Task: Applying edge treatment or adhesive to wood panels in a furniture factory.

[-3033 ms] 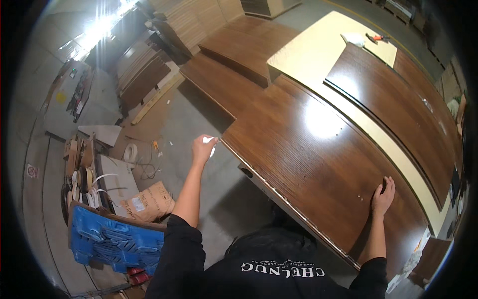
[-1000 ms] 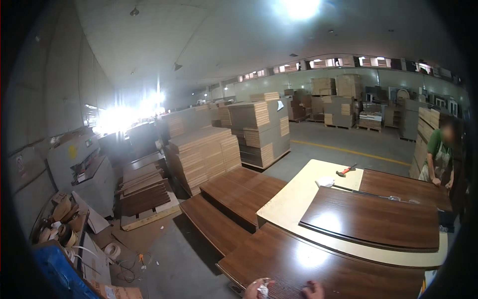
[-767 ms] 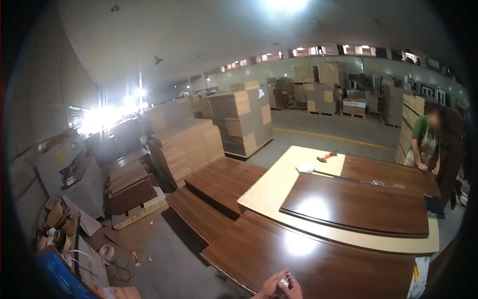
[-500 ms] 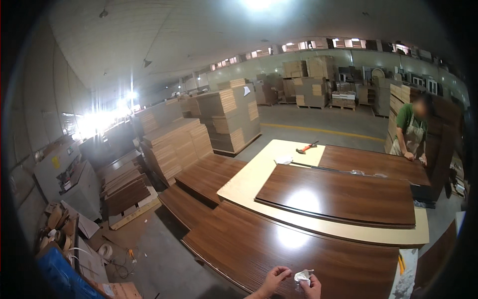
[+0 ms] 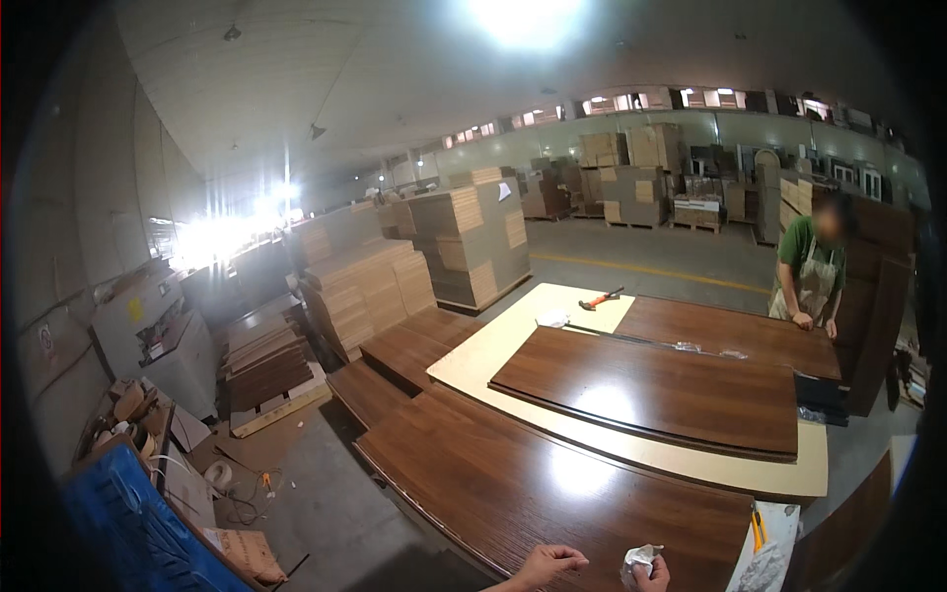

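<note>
My right hand (image 5: pixel 655 575) grips a small crumpled white plastic packet (image 5: pixel 636 559) above the near brown wood-grain panel (image 5: pixel 464 456). To its left, my left hand (image 5: pixel 545 567) has thumb and fingers pinched together; whatever may be between them is too small to make out. A gap separates the two hands. Beyond them, another glossy brown panel (image 5: pixel 681 400) lies on a pale yellow board (image 5: pixel 464 362). A white sheet with an orange-yellow utility knife (image 5: pixel 759 531) lies at the right end of the near panel.
A hammer (image 5: pixel 601 299) and a white plastic bag (image 5: pixel 553 318) lie on the yellow board. Across the table at right, a person in an apron (image 5: pixel 817 276) leans on a further brown panel (image 5: pixel 730 331). Board stacks (image 5: pixel 365 296) stand at left, a blue-covered thing (image 5: pixel 138 523) at lower left.
The view has shifted slightly. My hands have moved apart, the right one carrying the white packet to the right, away from the pinched left one.
</note>
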The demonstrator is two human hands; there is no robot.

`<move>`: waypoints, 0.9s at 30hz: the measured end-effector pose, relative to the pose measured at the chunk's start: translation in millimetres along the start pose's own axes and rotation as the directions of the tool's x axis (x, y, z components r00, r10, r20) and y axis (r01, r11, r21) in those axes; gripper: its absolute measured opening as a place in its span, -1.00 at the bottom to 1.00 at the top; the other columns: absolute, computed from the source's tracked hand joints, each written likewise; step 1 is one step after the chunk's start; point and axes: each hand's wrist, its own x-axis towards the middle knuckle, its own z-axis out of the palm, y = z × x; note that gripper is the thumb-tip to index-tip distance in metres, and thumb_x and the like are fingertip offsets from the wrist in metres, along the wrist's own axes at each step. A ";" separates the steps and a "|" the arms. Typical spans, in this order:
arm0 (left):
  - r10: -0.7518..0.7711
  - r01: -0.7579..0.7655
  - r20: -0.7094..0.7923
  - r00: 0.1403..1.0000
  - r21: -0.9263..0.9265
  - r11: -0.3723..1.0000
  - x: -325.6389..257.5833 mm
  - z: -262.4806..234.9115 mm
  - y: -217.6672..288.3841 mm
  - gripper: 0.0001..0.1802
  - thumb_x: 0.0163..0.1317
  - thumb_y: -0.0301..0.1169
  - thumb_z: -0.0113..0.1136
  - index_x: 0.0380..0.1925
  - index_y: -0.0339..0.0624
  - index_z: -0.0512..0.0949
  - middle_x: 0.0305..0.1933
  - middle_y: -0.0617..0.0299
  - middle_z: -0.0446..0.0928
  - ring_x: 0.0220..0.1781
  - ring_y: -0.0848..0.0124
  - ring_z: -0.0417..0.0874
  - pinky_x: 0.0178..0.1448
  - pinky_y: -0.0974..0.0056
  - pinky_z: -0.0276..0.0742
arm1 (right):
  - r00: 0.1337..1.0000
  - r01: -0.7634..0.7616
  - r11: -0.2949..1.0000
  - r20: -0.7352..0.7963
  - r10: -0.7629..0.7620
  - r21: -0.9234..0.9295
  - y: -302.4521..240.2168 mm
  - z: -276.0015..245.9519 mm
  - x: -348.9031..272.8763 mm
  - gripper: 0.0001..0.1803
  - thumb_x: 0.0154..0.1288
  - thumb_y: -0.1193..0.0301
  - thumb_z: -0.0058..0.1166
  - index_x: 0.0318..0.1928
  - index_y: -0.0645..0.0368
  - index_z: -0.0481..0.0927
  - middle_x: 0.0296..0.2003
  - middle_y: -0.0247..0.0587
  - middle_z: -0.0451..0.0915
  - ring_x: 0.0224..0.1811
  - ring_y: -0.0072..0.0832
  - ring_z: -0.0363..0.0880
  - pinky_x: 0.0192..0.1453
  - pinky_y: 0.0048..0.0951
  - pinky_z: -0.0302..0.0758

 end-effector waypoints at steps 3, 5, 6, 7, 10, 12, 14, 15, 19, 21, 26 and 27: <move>-0.001 -0.001 0.030 1.000 0.057 0.998 -2.6 -6.7 -0.8 -0.85 0.11 -0.41 0.22 -0.44 -0.27 0.65 -0.45 0.26 0.63 -0.38 0.55 0.60 -0.22 0.40 0.54 | 0.996 0.087 0.995 -0.028 -0.088 -0.057 25.9 -9.1 1.6 -0.63 0.23 0.46 0.08 0.05 0.25 0.44 -0.13 -0.28 0.52 -0.10 -0.53 0.47 -0.05 -0.54 0.44; 0.012 -0.015 0.043 0.999 0.068 0.998 -2.9 -12.5 -0.8 -0.85 0.10 -0.41 0.22 -0.43 -0.27 0.66 -0.45 0.26 0.64 -0.37 0.56 0.60 -0.21 0.39 0.54 | 0.983 0.166 0.943 -0.024 -0.180 -0.289 19.8 -4.6 -10.2 -0.67 0.23 0.45 0.08 0.01 0.26 0.48 -0.15 -0.27 0.53 -0.12 -0.52 0.48 -0.07 -0.53 0.44; 0.026 -0.027 0.039 0.999 0.030 0.999 -4.5 -15.4 1.3 -0.85 0.11 -0.40 0.22 -0.41 -0.26 0.66 -0.44 0.27 0.64 -0.36 0.55 0.61 -0.20 0.39 0.54 | 0.989 0.105 0.943 -0.062 -0.131 -0.316 20.9 1.5 -14.6 -0.69 0.24 0.42 0.08 -0.02 0.26 0.50 -0.17 -0.26 0.54 -0.12 -0.53 0.47 -0.08 -0.52 0.43; 0.039 -0.038 0.034 0.999 -0.008 0.999 -6.0 -18.6 3.9 -0.84 0.12 -0.39 0.21 -0.39 -0.26 0.65 -0.43 0.27 0.64 -0.35 0.54 0.61 -0.19 0.39 0.54 | 0.988 0.114 0.939 -0.061 -0.140 -0.324 17.2 8.8 -15.5 -0.69 0.24 0.42 0.08 -0.02 0.26 0.50 -0.17 -0.26 0.54 -0.12 -0.53 0.47 -0.08 -0.52 0.43; 0.020 -0.020 0.000 1.000 -0.056 0.998 -20.9 -29.7 7.8 -0.83 0.14 -0.39 0.20 -0.35 -0.28 0.64 -0.39 0.26 0.64 -0.31 0.52 0.61 -0.17 0.38 0.53 | 1.000 0.014 0.995 0.029 -0.011 -0.095 9.4 30.2 -19.9 -0.71 0.24 0.39 0.08 -0.05 0.24 0.50 -0.20 -0.29 0.53 -0.19 -0.57 0.46 -0.14 -0.55 0.44; -0.002 0.001 -0.018 1.000 -0.074 0.997 -34.9 -36.9 7.9 -0.82 0.15 -0.40 0.20 -0.34 -0.28 0.63 -0.38 0.26 0.64 -0.29 0.51 0.61 -0.16 0.38 0.53 | 0.994 0.071 0.981 0.099 -0.053 -0.179 13.5 39.9 -14.0 -0.71 0.23 0.39 0.10 -0.06 0.25 0.50 -0.22 -0.30 0.53 -0.22 -0.58 0.46 -0.18 -0.57 0.44; -0.025 0.022 -0.037 0.999 -0.094 0.995 -43.5 -46.7 -1.3 -0.82 0.15 -0.40 0.20 -0.33 -0.29 0.63 -0.36 0.26 0.64 -0.27 0.51 0.61 -0.15 0.38 0.53 | 0.994 0.059 0.985 0.104 -0.042 -0.165 15.3 51.5 -12.0 -0.69 0.22 0.39 0.10 -0.06 0.25 0.49 -0.23 -0.30 0.53 -0.23 -0.59 0.46 -0.20 -0.57 0.44; 0.007 -0.015 -0.060 0.998 -0.141 0.990 -47.6 -52.1 -13.3 -0.83 0.14 -0.40 0.21 -0.33 -0.28 0.63 -0.36 0.26 0.64 -0.27 0.51 0.60 -0.15 0.38 0.52 | 0.994 0.043 0.988 0.106 -0.028 -0.145 13.0 58.6 -13.6 -0.68 0.22 0.38 0.11 -0.05 0.26 0.49 -0.23 -0.31 0.53 -0.25 -0.59 0.47 -0.22 -0.57 0.44; 0.014 -0.030 -0.095 0.995 -0.175 0.984 -69.2 -72.7 -28.0 -0.83 0.10 -0.41 0.23 -0.34 -0.28 0.63 -0.35 0.25 0.64 -0.28 0.47 0.60 -0.12 0.35 0.51 | 0.986 -0.038 0.998 0.159 0.045 -0.044 -9.6 85.8 -27.1 -0.64 0.20 0.37 0.12 -0.02 0.26 0.48 -0.23 -0.31 0.53 -0.26 -0.59 0.47 -0.23 -0.57 0.45; 0.060 -0.076 -0.118 0.991 -0.136 0.988 -79.1 -80.0 -32.5 -0.83 0.10 -0.45 0.21 -0.33 -0.31 0.63 -0.35 0.21 0.64 -0.29 0.46 0.60 -0.11 0.33 0.51 | 0.978 -0.126 0.991 0.161 0.132 -0.049 -30.0 99.3 -38.2 -0.63 0.19 0.37 0.13 -0.01 0.26 0.48 -0.21 -0.30 0.53 -0.24 -0.58 0.48 -0.22 -0.56 0.45; 0.100 -0.120 -0.096 0.990 -0.227 0.966 -98.6 -92.8 -22.9 -0.88 0.13 -0.51 0.13 -0.40 -0.31 0.62 -0.32 0.20 0.63 -0.28 0.47 0.58 -0.11 0.35 0.49 | 0.985 -0.060 0.991 0.156 0.079 -0.122 18.0 106.2 -43.2 -0.52 0.17 0.32 0.18 0.07 0.25 0.44 -0.16 -0.22 0.55 -0.17 -0.40 0.51 -0.11 -0.38 0.47; 0.085 -0.100 -0.076 0.994 -0.224 0.969 -98.9 -99.5 -15.8 -0.88 0.13 -0.51 0.13 -0.40 -0.31 0.62 -0.32 0.20 0.63 -0.28 0.47 0.58 -0.11 0.35 0.49 | 0.987 -0.073 0.990 0.132 0.089 -0.119 23.8 109.8 -41.5 -0.52 0.17 0.32 0.18 0.07 0.25 0.44 -0.16 -0.22 0.55 -0.17 -0.40 0.51 -0.11 -0.38 0.47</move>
